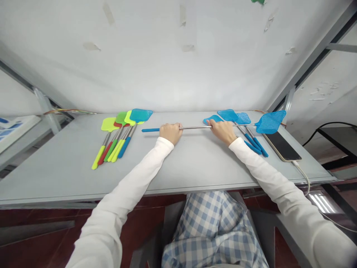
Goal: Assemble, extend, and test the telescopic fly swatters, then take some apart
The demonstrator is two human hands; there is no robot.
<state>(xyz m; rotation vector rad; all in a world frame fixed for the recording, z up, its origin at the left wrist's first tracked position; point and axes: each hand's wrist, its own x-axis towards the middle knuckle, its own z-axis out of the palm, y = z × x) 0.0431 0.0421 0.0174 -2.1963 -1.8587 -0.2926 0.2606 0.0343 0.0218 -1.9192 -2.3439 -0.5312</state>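
Observation:
A blue fly swatter with a metal rod lies sideways across both my hands, its rod drawn out long. My left hand is closed around the rod beside the blue grip, which sticks out to the left. Farther along the rod, my right hand is wrapped round it, nearer the mesh head at the right. Behind and beneath the right hand lie several other blue fly swatters, partly hidden by it. To the left of my left hand rests a fanned group of yellow, red, green and blue fly swatters.
On the grey table, a phone with a white cable lies at the right. Thin wires run along the back left edge. A pale wall stands behind, with metal frame posts at both sides.

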